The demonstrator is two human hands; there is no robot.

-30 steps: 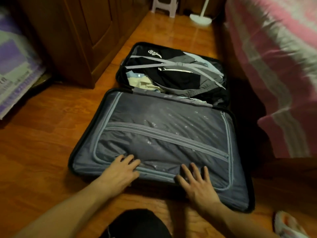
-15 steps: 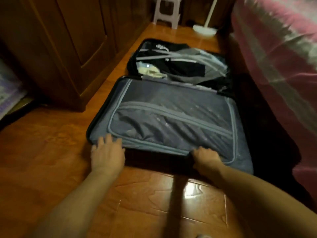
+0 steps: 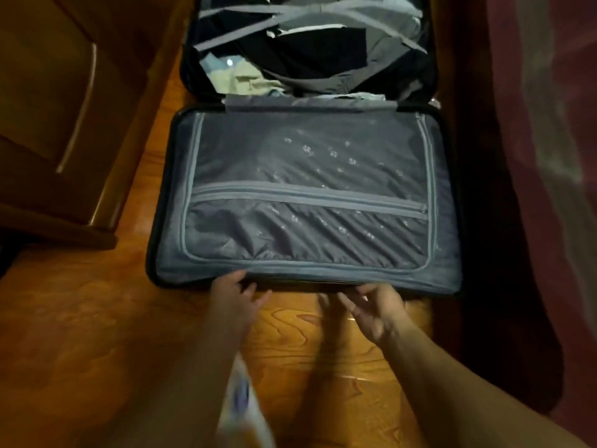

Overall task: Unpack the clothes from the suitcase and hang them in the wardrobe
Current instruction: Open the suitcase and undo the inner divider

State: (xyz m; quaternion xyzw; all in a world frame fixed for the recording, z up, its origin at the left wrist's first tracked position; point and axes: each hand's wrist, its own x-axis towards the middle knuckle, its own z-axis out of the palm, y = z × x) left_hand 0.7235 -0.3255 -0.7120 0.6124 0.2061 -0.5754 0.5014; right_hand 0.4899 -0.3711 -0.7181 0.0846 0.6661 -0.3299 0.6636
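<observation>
My left hand (image 3: pixel 232 297) touches the suitcase (image 3: pixel 303 202) near edge, grip loose. My right hand (image 3: pixel 371 305) hovers beside it, fingers spread. Clothes (image 3: pixel 307 56) fill the far half.

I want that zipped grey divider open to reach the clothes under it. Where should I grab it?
Likely at the zip pull in the zipped divider panel's far right corner. Come from the bed side with the right hand, pinch the tab and follow the track round the border. The pull is small and blurred.
</observation>
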